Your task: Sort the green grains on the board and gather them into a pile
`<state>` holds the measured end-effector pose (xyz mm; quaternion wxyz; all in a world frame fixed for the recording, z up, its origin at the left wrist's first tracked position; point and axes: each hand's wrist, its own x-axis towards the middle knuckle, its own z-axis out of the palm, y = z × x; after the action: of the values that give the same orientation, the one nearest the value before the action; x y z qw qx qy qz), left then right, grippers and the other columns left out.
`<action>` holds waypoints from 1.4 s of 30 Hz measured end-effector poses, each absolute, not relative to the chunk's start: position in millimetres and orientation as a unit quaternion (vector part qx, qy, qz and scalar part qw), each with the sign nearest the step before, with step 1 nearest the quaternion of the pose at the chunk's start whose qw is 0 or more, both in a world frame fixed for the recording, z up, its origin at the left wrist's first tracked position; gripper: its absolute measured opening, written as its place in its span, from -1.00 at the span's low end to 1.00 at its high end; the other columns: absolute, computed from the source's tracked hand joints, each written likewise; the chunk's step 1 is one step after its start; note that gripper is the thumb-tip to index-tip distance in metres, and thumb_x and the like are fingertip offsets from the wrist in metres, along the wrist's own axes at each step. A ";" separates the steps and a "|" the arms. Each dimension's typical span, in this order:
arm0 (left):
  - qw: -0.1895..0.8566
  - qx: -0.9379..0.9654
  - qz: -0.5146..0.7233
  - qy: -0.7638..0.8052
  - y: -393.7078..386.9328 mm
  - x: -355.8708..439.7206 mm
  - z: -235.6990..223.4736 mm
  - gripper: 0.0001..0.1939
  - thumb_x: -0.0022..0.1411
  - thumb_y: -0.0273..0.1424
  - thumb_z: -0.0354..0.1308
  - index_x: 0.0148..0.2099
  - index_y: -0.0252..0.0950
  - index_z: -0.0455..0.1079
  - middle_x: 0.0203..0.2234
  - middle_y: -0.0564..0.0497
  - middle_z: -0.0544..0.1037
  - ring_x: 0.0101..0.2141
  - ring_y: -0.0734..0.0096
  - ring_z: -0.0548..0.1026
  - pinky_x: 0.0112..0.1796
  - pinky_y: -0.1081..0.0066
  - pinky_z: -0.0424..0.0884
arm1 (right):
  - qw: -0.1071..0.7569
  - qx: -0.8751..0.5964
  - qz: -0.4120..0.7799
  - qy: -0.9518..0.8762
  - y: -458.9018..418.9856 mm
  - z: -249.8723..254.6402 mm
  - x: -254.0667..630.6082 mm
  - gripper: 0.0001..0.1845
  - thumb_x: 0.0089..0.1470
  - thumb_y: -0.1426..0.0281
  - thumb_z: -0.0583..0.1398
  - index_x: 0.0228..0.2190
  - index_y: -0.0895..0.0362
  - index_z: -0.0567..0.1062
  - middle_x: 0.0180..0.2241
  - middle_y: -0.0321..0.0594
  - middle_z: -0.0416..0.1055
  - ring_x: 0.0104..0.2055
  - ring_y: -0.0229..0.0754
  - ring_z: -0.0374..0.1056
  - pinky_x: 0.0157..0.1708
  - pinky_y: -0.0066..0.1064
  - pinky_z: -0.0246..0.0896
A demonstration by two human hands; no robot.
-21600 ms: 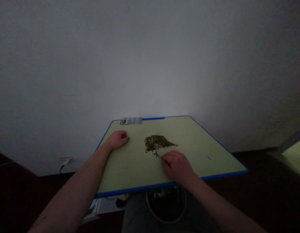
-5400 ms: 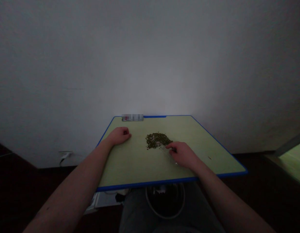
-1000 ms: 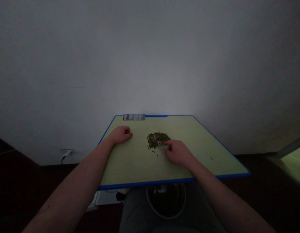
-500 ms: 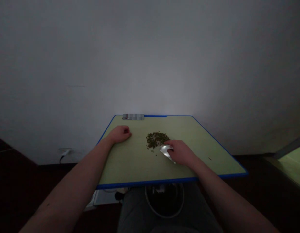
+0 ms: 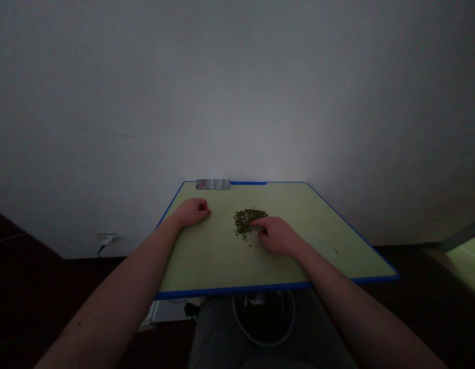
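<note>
A loose heap of small greenish-brown grains (image 5: pixel 245 218) lies on the middle of the pale yellow-green table (image 5: pixel 206 261). My right hand (image 5: pixel 277 237) is at the heap's near right side, fingers curled round a shiny metal scoop (image 5: pixel 254 234). Most of the scoop is hidden beneath the hand, and its front reaches the grains. The index finger stretches forward over the heap. To the left of the heap, my left hand (image 5: pixel 191 211) rests on the tabletop in a loose fist, apart from the grains, with nothing visible in it.
A metal bowl (image 5: pixel 263 344) with dark contents sits on my lap below the table's blue front edge (image 5: pixel 237 291). A blurred flat item (image 5: pixel 213 184) lies at the back left, against the wall. One small dark sliver (image 5: pixel 336 251) is on the right of the tabletop.
My right hand has moved forward and slightly left with the scoop, which has turned and now shows far less. My left hand stays in place; the view has shifted slightly.
</note>
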<state>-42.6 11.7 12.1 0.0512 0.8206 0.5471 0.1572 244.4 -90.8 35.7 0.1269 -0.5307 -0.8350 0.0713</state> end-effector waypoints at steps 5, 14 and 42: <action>0.049 0.823 0.153 0.544 12.0 -42.2 12.9 -0.72 0.02 -0.18 -0.01 -0.45 -0.30 0.34 -0.56 0.02 0.42 -0.53 0.47 0.30 -0.49 0.46 0.12 | 0.128 -0.514 0.078 -0.845 -96.0 36.7 245.5 -0.53 -0.08 0.51 0.04 -0.09 0.06 0.43 -0.09 -0.21 0.41 -0.08 -0.15 0.31 -0.08 -0.37 0.13; 0.061 0.818 0.157 0.550 10.1 -42.2 14.4 -0.72 0.01 -0.18 -0.01 -0.43 -0.30 0.35 -0.56 0.01 0.42 -0.53 0.47 0.31 -0.49 0.46 0.13 | 0.122 -0.529 0.068 -0.837 -93.8 39.4 244.0 -0.54 -0.08 0.50 0.06 -0.10 0.09 0.43 -0.10 -0.18 0.42 -0.09 -0.12 0.31 -0.08 -0.34 0.12; 0.062 0.818 0.160 0.549 10.5 -42.3 13.5 -0.72 0.01 -0.18 -0.01 -0.45 -0.30 0.34 -0.56 0.02 0.42 -0.52 0.48 0.31 -0.49 0.46 0.13 | 0.127 -0.505 0.068 -0.851 -83.0 38.4 242.2 -0.57 -0.09 0.50 0.06 -0.14 0.07 0.45 -0.19 -0.20 0.46 -0.19 -0.14 0.35 -0.19 -0.39 0.18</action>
<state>-42.3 10.5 13.5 0.0617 0.8181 0.5490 0.1596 242.2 -83.0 38.4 0.1275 -0.5051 -0.8509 0.0676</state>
